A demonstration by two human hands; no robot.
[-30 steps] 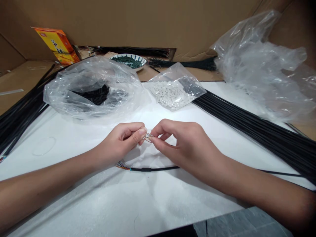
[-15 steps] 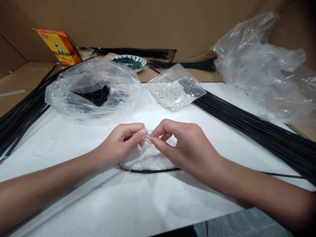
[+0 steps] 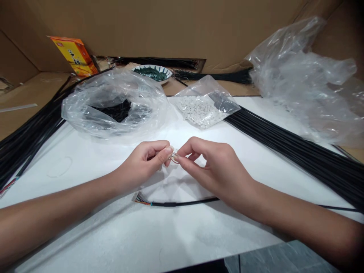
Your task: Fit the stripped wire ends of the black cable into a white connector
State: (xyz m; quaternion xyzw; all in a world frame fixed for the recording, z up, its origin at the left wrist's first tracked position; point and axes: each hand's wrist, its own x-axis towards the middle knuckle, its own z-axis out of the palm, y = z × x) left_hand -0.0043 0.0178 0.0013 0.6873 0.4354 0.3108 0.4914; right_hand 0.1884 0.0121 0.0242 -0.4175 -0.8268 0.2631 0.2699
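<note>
Above the white tabletop my left hand [image 3: 152,159] is closed in a pinch, with something small between thumb and forefinger that the fingers mostly hide. From its fingertips a few thin coloured wires [image 3: 175,161], one orange-red, run across to my right hand [image 3: 212,161]. Thumb and forefinger of my right hand pinch those wires, close to the left fingertips. Below the hands lies a black cable [image 3: 184,203] with fanned-out coloured wires [image 3: 142,199] and a small pale connector [image 3: 134,196] at its left end; my right forearm covers part of it.
Behind the hands sit a clear bag of black pieces [image 3: 113,110] and a bag of small white connectors [image 3: 200,110]. Bundles of black cable [image 3: 295,140] flank both sides. A plate [image 3: 167,72], a yellow-orange packet [image 3: 75,57] and crumpled plastic [image 3: 301,76] stand by the cardboard wall [image 3: 170,26].
The view has shifted slightly, so most things appear a little further right. Both hands keep their pinch, and their fingertips stay close together at the wires.
</note>
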